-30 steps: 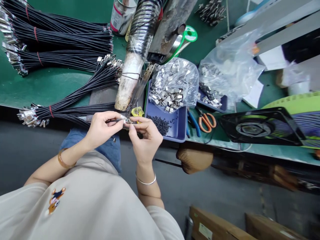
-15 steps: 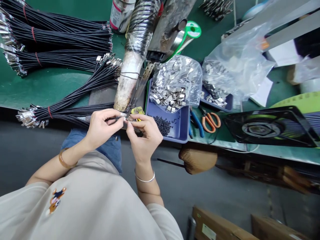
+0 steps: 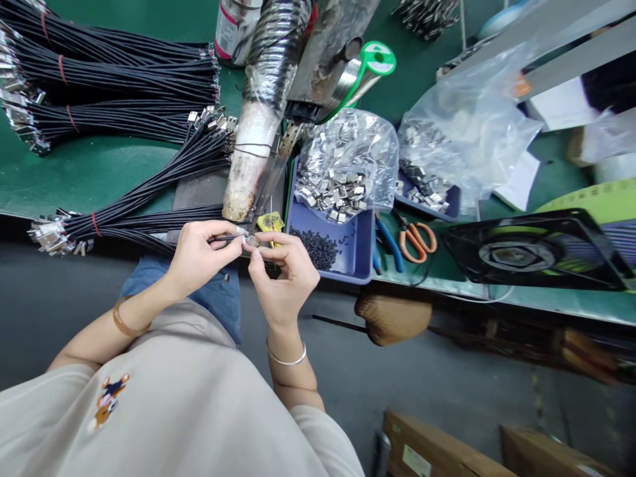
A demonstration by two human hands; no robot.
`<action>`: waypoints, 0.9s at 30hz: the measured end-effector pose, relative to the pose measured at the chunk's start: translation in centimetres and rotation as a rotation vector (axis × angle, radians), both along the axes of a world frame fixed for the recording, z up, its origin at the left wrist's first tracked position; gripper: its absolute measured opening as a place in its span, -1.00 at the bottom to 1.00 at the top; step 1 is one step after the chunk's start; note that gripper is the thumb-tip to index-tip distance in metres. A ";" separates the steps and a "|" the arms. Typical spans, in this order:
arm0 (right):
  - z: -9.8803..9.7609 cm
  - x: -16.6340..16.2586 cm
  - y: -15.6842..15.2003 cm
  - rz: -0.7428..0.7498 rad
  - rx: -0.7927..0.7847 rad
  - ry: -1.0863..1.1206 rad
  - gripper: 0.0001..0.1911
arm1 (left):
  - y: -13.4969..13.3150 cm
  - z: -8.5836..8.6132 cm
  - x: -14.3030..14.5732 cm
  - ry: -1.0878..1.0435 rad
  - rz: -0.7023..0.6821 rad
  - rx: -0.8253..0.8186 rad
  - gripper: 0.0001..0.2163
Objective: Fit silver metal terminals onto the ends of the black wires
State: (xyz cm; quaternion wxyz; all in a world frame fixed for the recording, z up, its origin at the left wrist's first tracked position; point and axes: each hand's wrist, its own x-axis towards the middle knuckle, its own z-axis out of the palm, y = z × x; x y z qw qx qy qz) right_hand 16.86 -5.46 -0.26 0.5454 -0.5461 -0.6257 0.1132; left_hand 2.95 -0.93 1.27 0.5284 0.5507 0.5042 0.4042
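Observation:
My left hand [image 3: 206, 255] pinches the end of a black cable [image 3: 224, 238] in front of the bench. Right against its fingertips, my right hand [image 3: 284, 273] grips a small silvery metal connector [image 3: 253, 241] between thumb and forefinger. The connector meets the cable's end; how far they are joined I cannot tell. Just above the hands hangs the tip of a wrapped duct [image 3: 243, 192]. Beside it a soldering iron [image 3: 278, 169] points down toward the fingers. More black cables [image 3: 163, 215] lie left of my left hand.
Right of my hands, a blue tray [image 3: 362, 248] holds bagged metal connectors [image 3: 342, 195] and small black pieces [image 3: 318, 250]. Blue-handled pliers [image 3: 390, 245], orange-handled scissors [image 3: 418, 242] and a black fan [image 3: 527, 255] lie farther right. A solder spool [image 3: 377, 59] stands behind; cable bundles [image 3: 124, 73] fill the back left.
The metal connector now shows more clearly between the fingertips, as my right fingers have shifted slightly. Both hands stay together below the duct. The whole view has moved a little.

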 end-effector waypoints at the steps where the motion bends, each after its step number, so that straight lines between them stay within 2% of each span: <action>1: 0.0 0.0 0.0 0.001 -0.003 0.006 -0.84 | 0.0 0.0 0.0 -0.002 0.001 0.004 -0.86; 8: 0.1 -0.1 0.2 0.015 0.029 0.016 -0.82 | 0.0 0.2 0.1 -0.041 0.011 0.095 -0.86; 15: 0.2 0.2 0.0 0.032 0.010 -0.067 -0.82 | -0.3 0.0 -0.2 -0.023 -0.013 -0.008 -0.86; 21: 0.4 0.3 -1.1 0.046 -0.035 -0.037 -0.90 | -0.5 0.0 -0.5 -0.011 -0.115 0.021 -0.81; 23: 0.8 0.7 -1.7 -0.016 0.024 0.010 -0.94 | -0.6 0.0 -0.9 0.019 -0.177 0.042 -0.80; 25: 1.5 1.5 -2.0 -0.174 0.195 0.035 -0.89 | -0.8 -0.1 -1.6 0.053 -0.276 0.094 -0.81; 27: 2.0 3.0 -1.7 -0.329 0.230 -0.013 -0.80 | -0.9 -0.2 -2.4 0.078 -0.391 0.170 -0.82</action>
